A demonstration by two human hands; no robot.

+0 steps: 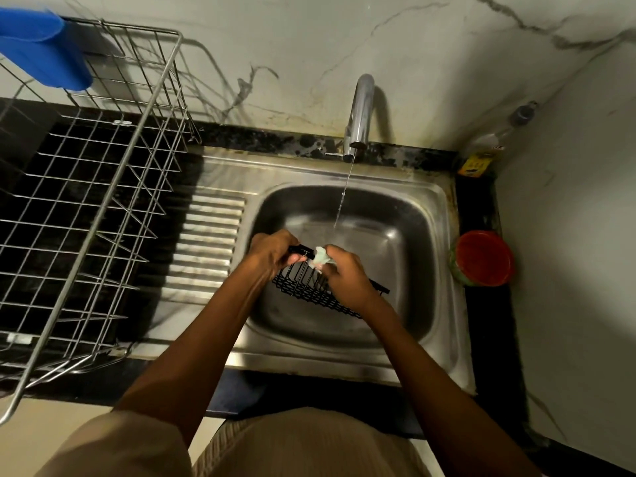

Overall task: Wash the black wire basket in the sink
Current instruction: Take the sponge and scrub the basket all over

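The black wire basket (309, 292) is held tilted over the steel sink (437, 215). My left hand (272, 251) grips its upper left rim. My right hand (347, 277) holds a pale green soapy scrub pad (321, 258) pressed against the basket's top edge, and covers the basket's middle. A thin stream of water (344, 197) runs from the chrome tap (361, 115) into the basin just behind the hands, not touching the basket.
A large steel wire dish rack (103, 208) stands on the dark counter at left, with a blue plastic container (41, 46) at its far corner. A red-lidded jar (483, 258) sits right of the sink. A bottle (488, 149) stands in the back right corner.
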